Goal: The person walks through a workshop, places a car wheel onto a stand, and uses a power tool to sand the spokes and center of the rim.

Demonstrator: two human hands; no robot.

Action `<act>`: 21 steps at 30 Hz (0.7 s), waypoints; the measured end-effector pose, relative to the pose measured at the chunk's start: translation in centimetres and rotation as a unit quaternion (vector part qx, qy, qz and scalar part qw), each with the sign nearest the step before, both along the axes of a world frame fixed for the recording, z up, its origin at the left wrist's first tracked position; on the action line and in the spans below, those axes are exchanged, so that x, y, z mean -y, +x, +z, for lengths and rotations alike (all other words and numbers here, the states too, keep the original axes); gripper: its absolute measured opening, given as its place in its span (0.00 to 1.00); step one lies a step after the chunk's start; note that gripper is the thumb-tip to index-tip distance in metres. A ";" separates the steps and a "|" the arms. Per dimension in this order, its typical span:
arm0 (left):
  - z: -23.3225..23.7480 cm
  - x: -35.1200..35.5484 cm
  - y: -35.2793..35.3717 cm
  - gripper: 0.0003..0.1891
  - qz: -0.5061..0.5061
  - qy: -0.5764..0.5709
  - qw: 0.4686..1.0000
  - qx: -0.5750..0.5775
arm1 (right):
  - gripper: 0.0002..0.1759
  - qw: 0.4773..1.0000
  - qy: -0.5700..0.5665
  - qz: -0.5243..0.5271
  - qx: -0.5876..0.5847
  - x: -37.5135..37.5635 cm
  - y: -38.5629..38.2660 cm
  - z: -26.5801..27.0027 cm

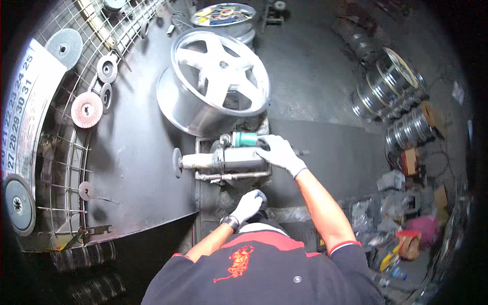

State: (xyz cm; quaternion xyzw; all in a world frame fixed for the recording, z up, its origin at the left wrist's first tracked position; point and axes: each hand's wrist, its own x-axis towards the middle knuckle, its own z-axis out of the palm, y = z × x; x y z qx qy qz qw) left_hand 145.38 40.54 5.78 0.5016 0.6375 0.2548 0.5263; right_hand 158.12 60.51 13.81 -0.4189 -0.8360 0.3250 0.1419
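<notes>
My right hand [280,154], in a white glove, is at the right end of a grey motor [246,160]. Its bent fingers close on the near end of a teal power tool [246,139], which lies along the motor's far side. A thin disc [177,163] sits on the motor's left shaft end. Close to my body, my left hand [249,205], also gloved, is closed with curled fingers above my lap. Whether anything is inside it is hidden. Just beyond the motor rests a silver five-spoke wheel rim [218,81].
A wire rack [71,168] on the left carries several grinding discs [86,110] and a calendar sheet [30,112]. Behind the rim, a tray of small tools [223,14] sits on another rim. Stacked rims [389,84] and scattered boxes and bags [391,218] lie on the right.
</notes>
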 end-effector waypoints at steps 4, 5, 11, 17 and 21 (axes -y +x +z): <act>1.8 -2.5 0.3 0.13 0.026 0.021 0.999 -0.036 | 0.37 0.992 -0.004 0.094 0.086 -6.4 -3.6 0.2; 2.2 -3.0 0.2 0.15 0.034 0.024 0.997 -0.069 | 0.41 0.993 0.020 0.100 0.061 -8.1 -5.5 -3.9; 3.1 -4.8 2.1 0.17 0.274 0.018 0.949 -0.157 | 0.38 0.959 -0.040 0.248 0.134 -10.8 -7.5 -4.8; 3.0 -10.2 9.8 0.15 0.519 -0.040 0.835 -0.178 | 0.30 0.916 -0.004 0.402 0.010 -13.3 -8.9 -9.2; 4.6 -16.7 15.9 0.08 0.670 0.053 0.731 -0.120 | 0.30 0.879 -0.110 0.465 0.003 -15.4 -9.4 -9.4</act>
